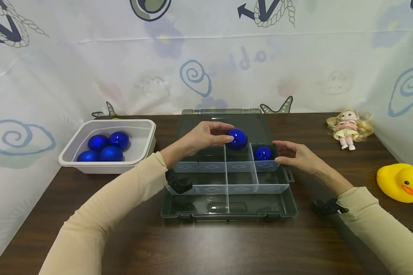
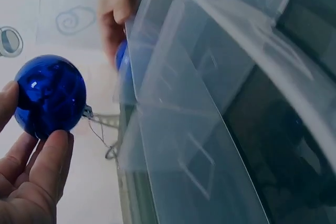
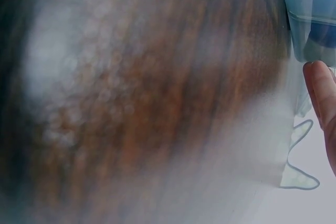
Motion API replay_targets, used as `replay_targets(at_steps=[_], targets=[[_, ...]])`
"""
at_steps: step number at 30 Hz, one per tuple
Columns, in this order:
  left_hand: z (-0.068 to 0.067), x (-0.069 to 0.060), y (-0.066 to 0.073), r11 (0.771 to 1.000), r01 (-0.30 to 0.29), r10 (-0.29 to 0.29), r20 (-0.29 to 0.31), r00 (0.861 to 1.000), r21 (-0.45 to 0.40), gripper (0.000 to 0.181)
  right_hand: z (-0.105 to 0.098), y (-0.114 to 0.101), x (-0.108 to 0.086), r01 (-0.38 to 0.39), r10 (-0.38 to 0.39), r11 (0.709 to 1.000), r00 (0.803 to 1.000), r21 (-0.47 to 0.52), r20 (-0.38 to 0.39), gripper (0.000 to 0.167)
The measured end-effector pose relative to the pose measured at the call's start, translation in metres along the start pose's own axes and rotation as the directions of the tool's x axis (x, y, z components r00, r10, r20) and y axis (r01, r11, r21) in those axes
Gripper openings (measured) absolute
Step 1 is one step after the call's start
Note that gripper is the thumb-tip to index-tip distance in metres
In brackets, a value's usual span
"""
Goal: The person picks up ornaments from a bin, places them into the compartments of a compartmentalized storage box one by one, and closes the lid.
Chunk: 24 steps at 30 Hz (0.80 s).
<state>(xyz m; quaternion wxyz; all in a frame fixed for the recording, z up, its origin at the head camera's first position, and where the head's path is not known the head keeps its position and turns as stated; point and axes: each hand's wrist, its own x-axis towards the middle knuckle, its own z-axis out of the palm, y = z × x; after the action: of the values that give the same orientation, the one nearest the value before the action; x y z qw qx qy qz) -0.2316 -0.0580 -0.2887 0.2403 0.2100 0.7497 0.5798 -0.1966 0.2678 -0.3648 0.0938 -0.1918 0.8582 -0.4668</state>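
While left grip [image 1: 208,134] pinches ball [image 1: 238,139] between fingertips [image 2: 56,142], box [image 1: 192,205] seemingly below

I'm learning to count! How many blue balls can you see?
6: four balls in the white tub, one in the left grip, one in the divided case's back right compartment. Some may be hidden.

- Long pale beige fabric sleeve [image 1: 120,204] on the left arm, softly creased.
- Matching beige fabric sleeve [image 1: 375,219] on the right, wrinkled too.
- Dark black wrist-worn device [image 1: 179,183] by the left hand [image 1: 208,135], another black wrist-worn piece [image 1: 328,207] by the right hand [image 1: 296,156].
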Motion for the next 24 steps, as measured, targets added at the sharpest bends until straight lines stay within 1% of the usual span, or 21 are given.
replay_targets(at_steps=[6,8,11,14,16,17,19,21,24], targets=[[0.01,0.004,0.01,0.998,0.004,-0.002,0.028,1.0,-0.065,0.043,-0.002,-0.003,0.001,-0.002,0.002,1.0,1.0,-0.01,-0.005,0.056],[0.011,0.005,0.01,0.998,0.007,-0.005,0.034,0.999,-0.07,0.043,-0.002,-0.003,0.001,0.001,-0.001,1.0,1.0,-0.007,-0.008,0.056],[0.012,0.007,0.004,0.998,0.031,-0.03,0.027,0.999,-0.055,0.042,-0.002,-0.002,0.001,0.003,-0.003,1.0,1.0,0.005,-0.009,0.056],[0.012,0.008,-0.006,0.998,0.068,-0.068,0.01,0.998,0.009,0.043,-0.001,-0.001,0.001,-0.004,0.004,1.0,1.0,0.011,-0.005,0.056],[0.013,0.01,-0.014,0.993,0.073,-0.073,-0.002,0.997,0.087,0.045,0.0,-0.001,0.0,-0.011,0.011,1.0,1.0,0.01,-0.002,0.056],[0.014,0.01,-0.016,0.989,0.07,-0.07,-0.004,0.998,0.127,0.045,0.0,-0.001,0.0,-0.014,0.014,1.0,1.0,0.007,-0.002,0.056],[0.015,0.011,-0.021,0.98,0.045,-0.045,-0.004,0.999,0.195,0.047,0.001,-0.001,-0.001,-0.017,0.017,1.0,1.0,0.002,-0.002,0.056],[0.016,0.011,-0.023,0.966,0.025,-0.023,-0.007,1.0,0.259,0.047,0.001,-0.002,-0.001,-0.017,0.017,1.0,1.0,0.0,-0.001,0.056],[0.019,0.012,-0.023,0.947,0.009,-0.008,-0.006,1.0,0.32,0.048,0.0,-0.002,-0.001,-0.013,0.013,1.0,1.0,-0.002,-0.004,0.056]])
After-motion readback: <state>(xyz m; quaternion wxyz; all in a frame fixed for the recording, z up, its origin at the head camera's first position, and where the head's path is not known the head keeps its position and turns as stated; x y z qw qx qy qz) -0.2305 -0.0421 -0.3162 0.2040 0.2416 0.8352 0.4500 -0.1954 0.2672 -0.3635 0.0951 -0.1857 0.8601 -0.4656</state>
